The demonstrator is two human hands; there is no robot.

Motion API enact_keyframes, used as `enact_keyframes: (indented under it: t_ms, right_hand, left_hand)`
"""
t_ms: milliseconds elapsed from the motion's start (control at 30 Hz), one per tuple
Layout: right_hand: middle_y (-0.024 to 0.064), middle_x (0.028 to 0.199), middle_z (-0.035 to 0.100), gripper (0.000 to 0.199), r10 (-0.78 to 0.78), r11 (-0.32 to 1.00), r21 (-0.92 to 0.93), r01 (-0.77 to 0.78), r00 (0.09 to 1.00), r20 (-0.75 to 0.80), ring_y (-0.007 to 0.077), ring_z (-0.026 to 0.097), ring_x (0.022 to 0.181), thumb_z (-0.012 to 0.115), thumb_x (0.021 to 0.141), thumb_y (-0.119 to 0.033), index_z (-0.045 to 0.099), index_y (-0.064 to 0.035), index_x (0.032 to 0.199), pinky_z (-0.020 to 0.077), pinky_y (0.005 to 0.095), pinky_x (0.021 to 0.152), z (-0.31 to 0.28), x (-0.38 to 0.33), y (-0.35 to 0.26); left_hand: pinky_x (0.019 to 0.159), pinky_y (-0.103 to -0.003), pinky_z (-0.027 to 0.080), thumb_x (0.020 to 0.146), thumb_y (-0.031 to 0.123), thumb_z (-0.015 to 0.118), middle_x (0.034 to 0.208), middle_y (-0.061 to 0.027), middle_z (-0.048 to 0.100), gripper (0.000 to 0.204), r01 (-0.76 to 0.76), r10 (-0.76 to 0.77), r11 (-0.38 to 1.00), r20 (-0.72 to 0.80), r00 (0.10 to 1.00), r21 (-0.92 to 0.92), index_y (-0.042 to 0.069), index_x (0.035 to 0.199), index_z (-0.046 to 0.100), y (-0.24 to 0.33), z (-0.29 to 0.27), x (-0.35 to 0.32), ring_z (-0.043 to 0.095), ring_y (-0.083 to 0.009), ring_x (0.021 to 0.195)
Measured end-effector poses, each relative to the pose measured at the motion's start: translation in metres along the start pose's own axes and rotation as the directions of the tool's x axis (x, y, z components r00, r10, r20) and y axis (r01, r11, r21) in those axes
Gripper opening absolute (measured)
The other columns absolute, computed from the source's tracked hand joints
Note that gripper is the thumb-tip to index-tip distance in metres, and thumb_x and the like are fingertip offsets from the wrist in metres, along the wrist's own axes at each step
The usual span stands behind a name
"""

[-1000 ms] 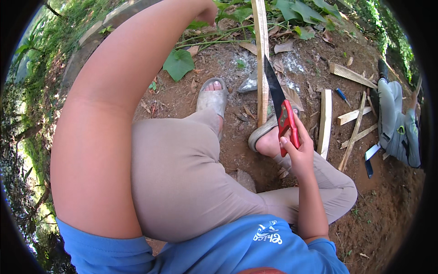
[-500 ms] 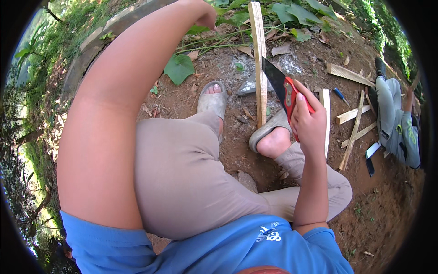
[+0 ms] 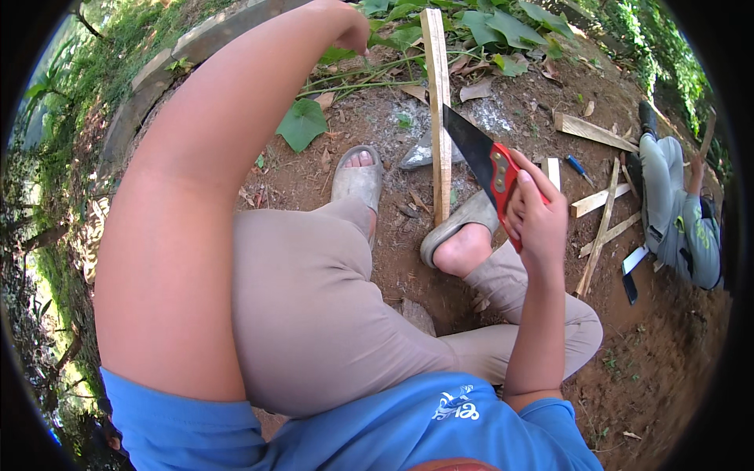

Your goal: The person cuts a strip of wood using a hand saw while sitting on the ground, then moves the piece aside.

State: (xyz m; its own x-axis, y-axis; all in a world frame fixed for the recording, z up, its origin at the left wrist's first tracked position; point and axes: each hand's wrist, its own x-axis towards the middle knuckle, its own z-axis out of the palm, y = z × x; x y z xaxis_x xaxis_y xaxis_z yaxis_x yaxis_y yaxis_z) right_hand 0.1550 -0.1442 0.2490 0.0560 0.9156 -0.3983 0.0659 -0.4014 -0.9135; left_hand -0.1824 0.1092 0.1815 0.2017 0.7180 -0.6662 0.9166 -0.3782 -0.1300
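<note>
The right hand [image 3: 542,212] is clamped around the red handle of a hand saw [image 3: 474,149], its forefinger laid forward along the grip. The dark blade points far and to the left, and its tip overlaps the right edge of a long wooden strip [image 3: 437,102] (whether steel and wood truly touch, I cannot tell). That strip runs from the green vines on the far side to a near end just beside the right sandal [image 3: 463,224], passing by a grey stone [image 3: 419,155] dusted with white powder. The left hand [image 3: 357,33] is at the far left, bent down at the wrist near the vine leaves and apart from the strip; its fingers are mostly hidden, so I cannot tell whether they grip anything. Below it, a broad leaf [image 3: 301,124] lies on the soil, left of the strip, with the left sandal [image 3: 357,180] nearer. To the right, a blue-handled screwdriver [image 3: 577,166] lies near several cut wooden pieces [image 3: 594,129], and a thin stick [image 3: 598,235] crosses two of them. Farther right, a co-worker in grey trousers [image 3: 664,184] is beside the wood, partly in shade
</note>
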Motion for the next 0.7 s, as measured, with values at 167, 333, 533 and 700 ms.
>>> enact_keyframes:
  t_ms: [167,333,533,700]
  right_hand:
    - [-0.009,0.067,0.049,0.036,-0.031,0.99,-0.135,0.03,0.999,-0.006,-0.0009,0.038,0.053,0.054,0.11,-0.01,0.063,0.0024,0.143,0.0304,0.0201,0.047,0.006,0.003,0.018]
    - [-0.0052,0.074,0.056,0.036,-0.01,0.988,-0.155,0.018,0.998,0.055,-0.0005,0.04,0.054,0.053,0.11,-0.008,0.063,0.003,0.142,0.0304,0.0195,0.047,-0.01,-0.045,-0.023]
    - [0.0037,0.097,0.07,0.035,-0.203,0.954,-0.229,0.192,0.979,-0.026,0.0035,0.054,0.065,0.059,0.107,-0.01,0.067,-0.0014,0.14,0.043,0.0217,0.056,0.009,0.028,0.065]
    - [0.0001,0.083,0.066,0.035,-0.067,0.977,-0.201,0.073,0.997,0.035,0.0017,0.049,0.058,0.056,0.108,-0.011,0.067,0.0002,0.139,0.0387,0.0209,0.051,-0.003,-0.007,0.01]
  left_hand:
    - [0.103,-0.051,0.051,0.101,0.059,0.059,0.133,-0.0168,0.071,0.064,0.01,-0.011,0.999,-0.026,1.0,-0.034,0.003,0.128,0.073,0.015,-0.004,0.003,0.066,-0.0374,0.122]
    - [0.103,-0.051,0.051,0.101,0.059,0.06,0.133,-0.0172,0.071,0.063,0.037,-0.037,0.995,0.005,0.999,-0.096,0.003,0.128,0.073,-0.001,0.014,0.009,0.067,-0.0375,0.123]
    - [0.101,-0.051,0.052,0.102,0.058,0.058,0.132,-0.017,0.072,0.062,-0.015,0.013,0.996,-0.019,1.0,-0.083,0.004,0.129,0.073,0.011,-0.006,0.001,0.068,-0.037,0.12]
    - [0.102,-0.05,0.052,0.102,0.057,0.058,0.132,-0.016,0.072,0.06,0.003,-0.007,0.996,-0.045,0.999,-0.092,0.005,0.129,0.073,0.012,-0.003,0.0,0.068,-0.0357,0.12]
